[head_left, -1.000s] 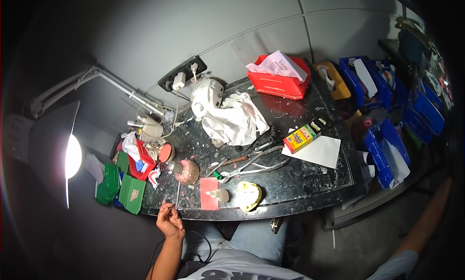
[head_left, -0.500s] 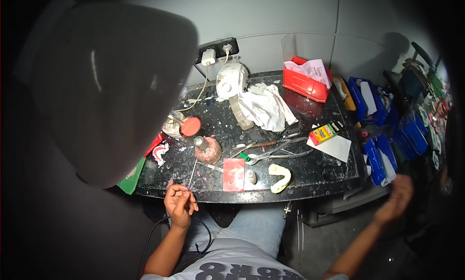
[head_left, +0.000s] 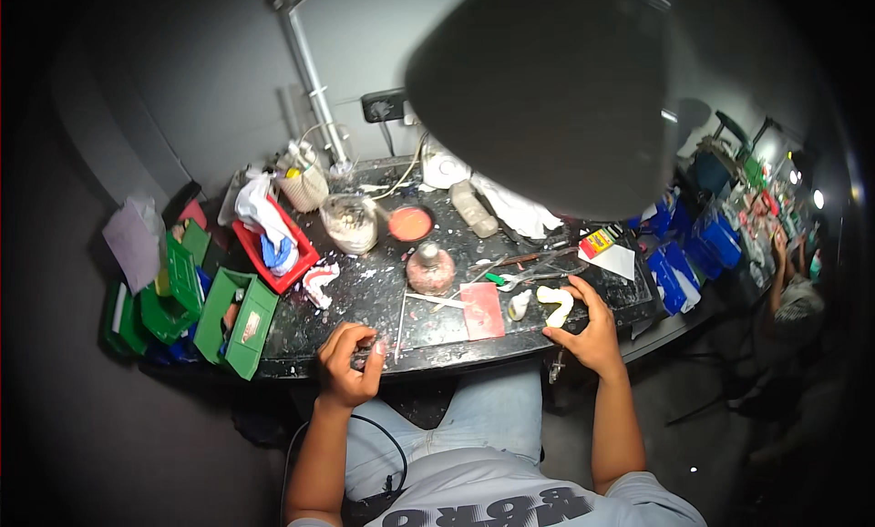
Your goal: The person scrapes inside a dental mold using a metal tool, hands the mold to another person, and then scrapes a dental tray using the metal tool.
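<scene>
My left hand (head_left: 350, 368) hovers at the bench's near edge with its fingers loosely curled and its thumb apart; nothing shows in it. Close to its fingertips lies a thin metal rod (head_left: 402, 325). My right hand (head_left: 591, 331) reaches around a pale yellow horseshoe-shaped dental model (head_left: 558, 298), thumb at its near end and index finger beside its far side, spread apart. Whether the fingers touch it is hard to tell. To the left of the model are a small white bottle (head_left: 519, 305) and a pink wax sheet (head_left: 483, 312).
A round flask (head_left: 430, 272) of pinkish material stands mid-bench. Pliers (head_left: 538, 274) lie beyond the model, with a yellow-red box (head_left: 597, 243) to their right. Red (head_left: 301, 259) and green bins (head_left: 239, 322) are at left, blue bins (head_left: 674, 276) at right. A dark lamp shade (head_left: 547, 99) hangs overhead.
My right hand has come in from the far right to the dental model. My left thumb and fingers have parted. The view has swung left, showing the green bins.
</scene>
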Available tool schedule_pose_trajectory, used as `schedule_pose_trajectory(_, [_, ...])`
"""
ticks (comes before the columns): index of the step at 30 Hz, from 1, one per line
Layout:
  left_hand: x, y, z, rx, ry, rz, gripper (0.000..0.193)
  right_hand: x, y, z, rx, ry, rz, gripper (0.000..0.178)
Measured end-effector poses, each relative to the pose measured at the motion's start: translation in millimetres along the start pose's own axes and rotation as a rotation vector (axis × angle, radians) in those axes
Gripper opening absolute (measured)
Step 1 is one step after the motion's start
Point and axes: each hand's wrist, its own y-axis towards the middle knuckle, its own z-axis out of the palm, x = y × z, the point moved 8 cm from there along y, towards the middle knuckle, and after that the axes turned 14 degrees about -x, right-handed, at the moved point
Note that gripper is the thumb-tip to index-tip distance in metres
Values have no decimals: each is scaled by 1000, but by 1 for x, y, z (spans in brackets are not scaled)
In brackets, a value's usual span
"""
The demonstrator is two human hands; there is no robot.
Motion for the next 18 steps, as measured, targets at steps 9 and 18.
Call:
schedule_pose_trajectory(9, [28,-17,17,423,192,-79,103,-7,26,3,195,-224,110,93])
schedule_pose_trajectory(18, [33,-39,8,560,-182,-121,101,-16,50,17,653,-420,441,95])
